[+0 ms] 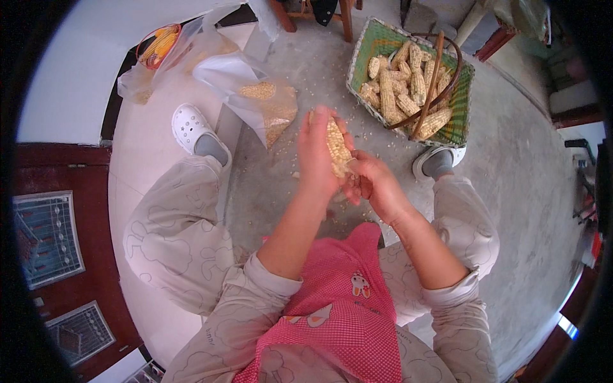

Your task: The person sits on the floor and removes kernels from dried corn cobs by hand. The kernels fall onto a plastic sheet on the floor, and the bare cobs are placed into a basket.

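Observation:
A dried corn cob (337, 146) with pale yellow kernels is held over the floor in front of me. My left hand (317, 143) wraps around it, thumb up along its side. At the cob's lower end, my right hand (371, 178) pinches a pale, thin piece that looks like husk, with its thumb and fingers against the tip. To the right, a green woven basket (360, 60) with a brown handle (433, 86) holds several corn cobs (387, 95). Left of my hands, a clear plastic bag (225, 72) contains loose corn kernels (258, 90).
Loose kernels lie scattered on the concrete floor (268, 191). My feet in white clogs (189, 127) flank the work area. Behind the bag is a red-rimmed container (160, 45) with yellow corn. A wooden stool (346, 19) stands at the far side, and a pink checked apron (335, 287) covers my lap.

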Tool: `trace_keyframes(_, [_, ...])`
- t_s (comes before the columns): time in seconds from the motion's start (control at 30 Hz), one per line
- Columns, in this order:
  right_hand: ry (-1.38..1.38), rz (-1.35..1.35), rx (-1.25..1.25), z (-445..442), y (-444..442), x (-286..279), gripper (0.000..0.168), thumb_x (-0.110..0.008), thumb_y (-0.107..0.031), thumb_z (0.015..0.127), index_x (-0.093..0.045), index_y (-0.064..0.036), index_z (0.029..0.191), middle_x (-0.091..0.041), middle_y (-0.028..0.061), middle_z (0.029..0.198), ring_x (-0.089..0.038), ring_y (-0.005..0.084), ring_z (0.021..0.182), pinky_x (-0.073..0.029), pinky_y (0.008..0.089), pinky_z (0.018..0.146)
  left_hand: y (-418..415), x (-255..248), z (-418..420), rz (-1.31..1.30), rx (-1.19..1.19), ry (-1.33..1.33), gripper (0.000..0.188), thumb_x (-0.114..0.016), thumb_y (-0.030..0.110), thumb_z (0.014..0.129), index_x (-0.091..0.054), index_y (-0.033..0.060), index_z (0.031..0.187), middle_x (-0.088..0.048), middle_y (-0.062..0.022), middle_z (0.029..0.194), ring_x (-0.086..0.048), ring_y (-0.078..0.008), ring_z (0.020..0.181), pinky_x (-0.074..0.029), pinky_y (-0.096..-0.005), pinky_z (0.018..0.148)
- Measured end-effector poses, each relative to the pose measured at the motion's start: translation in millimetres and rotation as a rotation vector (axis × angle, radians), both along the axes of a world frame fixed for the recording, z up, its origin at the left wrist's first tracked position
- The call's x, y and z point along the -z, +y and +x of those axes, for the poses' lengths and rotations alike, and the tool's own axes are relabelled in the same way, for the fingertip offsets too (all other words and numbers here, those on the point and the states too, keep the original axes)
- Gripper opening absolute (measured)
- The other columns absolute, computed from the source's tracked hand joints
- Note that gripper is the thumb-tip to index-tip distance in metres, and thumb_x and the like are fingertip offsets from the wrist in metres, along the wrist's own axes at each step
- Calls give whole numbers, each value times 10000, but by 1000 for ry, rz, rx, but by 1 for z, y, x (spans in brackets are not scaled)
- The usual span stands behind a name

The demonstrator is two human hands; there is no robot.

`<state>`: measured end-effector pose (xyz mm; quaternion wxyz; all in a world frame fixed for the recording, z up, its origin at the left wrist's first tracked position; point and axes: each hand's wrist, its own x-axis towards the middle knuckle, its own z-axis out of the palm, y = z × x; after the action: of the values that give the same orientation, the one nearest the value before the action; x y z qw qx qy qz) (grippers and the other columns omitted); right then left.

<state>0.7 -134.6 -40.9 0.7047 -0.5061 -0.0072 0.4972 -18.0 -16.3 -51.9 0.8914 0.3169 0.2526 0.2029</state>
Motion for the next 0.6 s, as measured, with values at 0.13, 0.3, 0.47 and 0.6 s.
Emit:
trace_keyframes(0.13, [-9, 51, -23, 2, -3, -2, 294, -469, -251, 859, -500, 1, 1006, -558, 67, 775, -509, 120, 586, -381, 246, 493, 2, 1, 0, -82, 31, -72, 293, -468, 368, 926, -472, 75, 918, -520, -54, 700, -516, -162, 517, -431, -281, 448])
trace_keyframes(0.3, [-297, -61, 104, 6, -5, 7, 404, -499, -331, 883, -526, 28, 1067, -593, 118, 892, -578, 197, 810, -462, 309, 719, 5, -7, 0, -341, 27, -175, 322, -435, 403, 932, -474, 84, 944, -525, -60, 743, -507, -187, 593, -442, -317, 545])
trace_keyframes(0.47, [-1017, -191, 45, 13, -8, -6, 466, -528, -396, 890, -528, 17, 1106, -591, 150, 951, -568, 197, 914, -445, 323, 802, 13, -6, -1, -316, -29, -213, 322, -433, 403, 935, -475, 84, 951, -526, -63, 758, -504, -193, 618, -443, -325, 581])
trace_keyframes(0.6, [-600, -121, -51, 12, -11, -12, 457, -544, -392, 887, -531, 14, 1096, -588, 123, 941, -577, 169, 824, -466, 307, 727, 8, -15, 0, -123, -87, -126, 336, -422, 406, 941, -474, 74, 951, -529, -56, 748, -524, -172, 615, -446, -302, 567])
